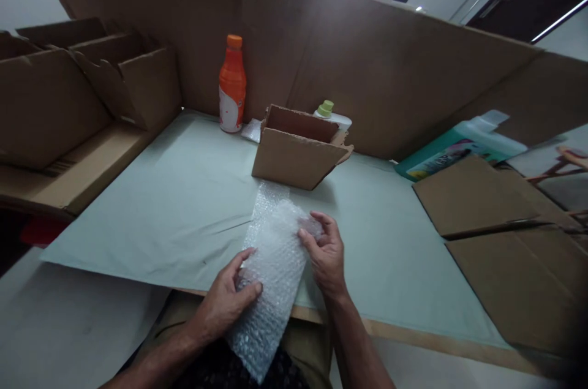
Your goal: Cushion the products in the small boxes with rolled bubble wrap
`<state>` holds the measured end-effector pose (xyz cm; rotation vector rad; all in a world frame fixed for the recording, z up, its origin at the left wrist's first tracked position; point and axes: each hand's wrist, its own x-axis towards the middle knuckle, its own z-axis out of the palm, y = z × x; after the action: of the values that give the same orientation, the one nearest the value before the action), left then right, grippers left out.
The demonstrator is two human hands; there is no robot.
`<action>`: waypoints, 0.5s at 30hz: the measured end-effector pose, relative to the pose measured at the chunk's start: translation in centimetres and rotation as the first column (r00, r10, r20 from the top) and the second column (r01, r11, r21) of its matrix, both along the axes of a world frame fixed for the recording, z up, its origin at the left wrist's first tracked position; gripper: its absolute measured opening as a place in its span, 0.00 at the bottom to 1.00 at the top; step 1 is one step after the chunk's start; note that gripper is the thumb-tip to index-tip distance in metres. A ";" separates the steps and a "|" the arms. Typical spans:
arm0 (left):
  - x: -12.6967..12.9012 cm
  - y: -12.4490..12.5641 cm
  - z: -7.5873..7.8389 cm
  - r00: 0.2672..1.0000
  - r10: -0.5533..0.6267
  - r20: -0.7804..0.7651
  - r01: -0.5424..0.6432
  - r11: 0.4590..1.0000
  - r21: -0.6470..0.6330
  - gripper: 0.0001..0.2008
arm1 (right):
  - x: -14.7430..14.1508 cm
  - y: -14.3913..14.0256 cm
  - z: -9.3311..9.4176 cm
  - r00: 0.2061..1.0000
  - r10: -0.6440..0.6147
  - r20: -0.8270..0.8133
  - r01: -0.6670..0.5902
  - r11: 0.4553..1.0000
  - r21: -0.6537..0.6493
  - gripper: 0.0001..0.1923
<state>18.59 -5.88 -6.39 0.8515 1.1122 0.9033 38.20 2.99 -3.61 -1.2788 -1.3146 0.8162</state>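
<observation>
Here both hands grip the bubble wrap, lengthwise away from the person.

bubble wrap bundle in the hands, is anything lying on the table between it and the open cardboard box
Nothing visible does. The bubble wrap bundle, held by the left hand and right hand, sits at the table's near edge; only bare pale green table covering lies between it and the small open cardboard box.

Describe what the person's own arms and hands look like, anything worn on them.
Both the left hand and right hand are bare: no gloves, rings or watch visible. The forearms are bare too, with no sleeves in view up to the picture's bottom edge.
</observation>
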 end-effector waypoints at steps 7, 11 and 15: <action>-1.5 -0.2 -0.6 0.999 -0.022 -0.032 0.020 0.999 -0.040 0.47 | -1.6 2.9 -4.2 0.967 0.184 0.178 -0.168 0.981 -0.099 0.23; -1.7 -0.2 -0.7 0.979 -0.007 -0.206 0.016 0.999 0.043 0.32 | -1.3 3.1 -4.4 0.943 0.200 0.265 -0.189 0.980 -0.068 0.22; -2.1 0.0 -1.3 0.960 -0.065 -0.272 0.077 0.997 0.033 0.28 | -1.4 3.7 -5.0 0.898 0.160 0.410 -0.166 0.986 -0.022 0.22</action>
<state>16.52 -5.93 -7.69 1.0673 1.2930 0.7681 36.84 6.67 -8.65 -1.3919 -1.7804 0.6703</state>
